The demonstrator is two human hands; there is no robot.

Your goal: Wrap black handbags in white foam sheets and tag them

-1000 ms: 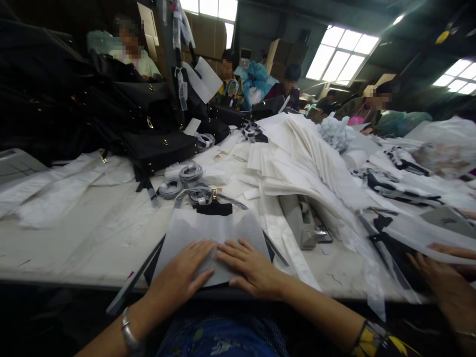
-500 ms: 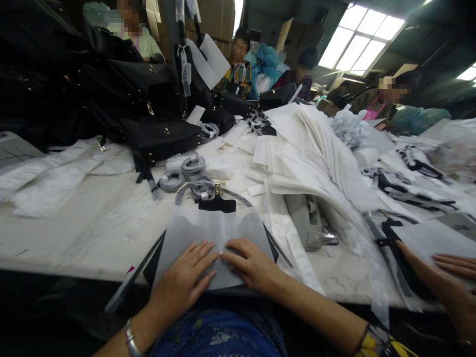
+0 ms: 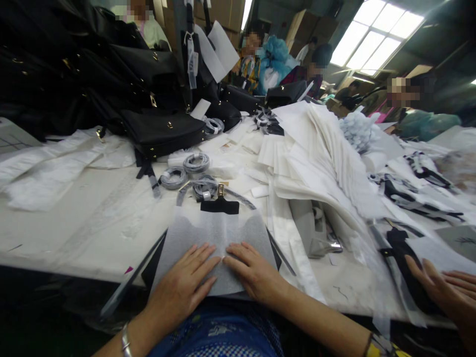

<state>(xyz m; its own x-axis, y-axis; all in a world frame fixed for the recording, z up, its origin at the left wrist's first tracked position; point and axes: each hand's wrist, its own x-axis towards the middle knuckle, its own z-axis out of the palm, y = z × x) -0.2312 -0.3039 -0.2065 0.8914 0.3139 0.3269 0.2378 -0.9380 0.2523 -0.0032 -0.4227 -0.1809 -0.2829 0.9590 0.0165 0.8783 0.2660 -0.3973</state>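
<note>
At far left, clear wrapping (image 3: 55, 163) is lying crumpled on the white table (image 3: 100, 218), and behind it black bags (image 3: 163, 131) are rising in a heap. Next, a dark wrapped strip (image 3: 121, 291) is slanting out over the table's near edge. My left hand (image 3: 186, 277) is lying flat on the thin pale sheet (image 3: 219, 225), fingers extended, thumb standing apart, and is gripping nothing. The sheet is resting directly before me at the near edge, covering a black piece whose dark corners are showing at both sides; beyond its far edge, a black flap (image 3: 219, 207) with a gold clasp (image 3: 221, 190) is projecting toward the coiled straps (image 3: 173, 177). My right hand (image 3: 256, 272) is resting palm-down opposite, fingertips spread slightly near those of the left; it too is holding nothing, though I cannot tell how its thumb is lying. I judge that I am pressing or smoothing the sheet; the next move would be calling for even, light contact, so that the sheet is not creasing or shifting. Farther right, a grey dispenser (image 3: 303, 225) is standing beneath fanned white sheets (image 3: 323, 148), and a co-worker's hand (image 3: 439, 285) is occupying the right margin.
</note>
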